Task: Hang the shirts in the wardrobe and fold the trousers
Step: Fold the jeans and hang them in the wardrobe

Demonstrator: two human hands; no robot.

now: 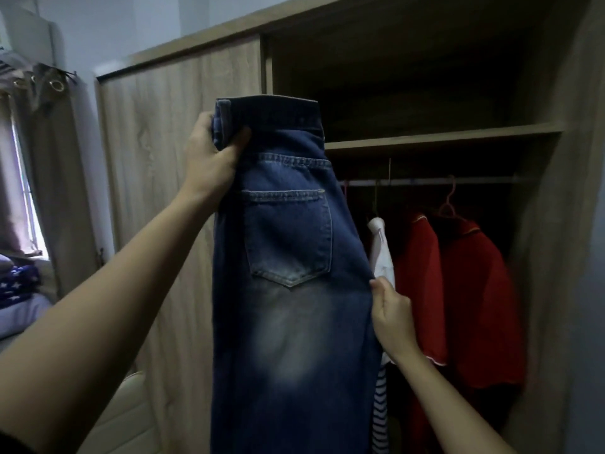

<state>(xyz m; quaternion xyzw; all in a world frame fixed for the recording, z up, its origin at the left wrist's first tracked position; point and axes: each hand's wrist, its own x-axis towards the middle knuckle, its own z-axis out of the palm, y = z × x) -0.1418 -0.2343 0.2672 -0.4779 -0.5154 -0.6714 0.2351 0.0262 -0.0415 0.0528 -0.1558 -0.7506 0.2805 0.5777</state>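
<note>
A pair of dark blue jeans [291, 290] hangs lengthwise in front of me, folded in half with one back pocket facing me. My left hand [209, 158] grips the waistband at its left end, held high. My right hand [391, 317] pinches the right edge of the jeans lower down, near the seat. Behind them the wardrobe [442, 139] stands open. On its rail [425, 181] hang two red shirts [465, 290], a white shirt [381, 253] and a striped garment [379, 417], partly hidden by the jeans.
The wardrobe's wooden sliding door [157, 191] is shut on the left. A shelf above the rail looks dark and bare. At far left are a curtain [19, 158] by a window and a folded blue star-print fabric [19, 283] on a pile.
</note>
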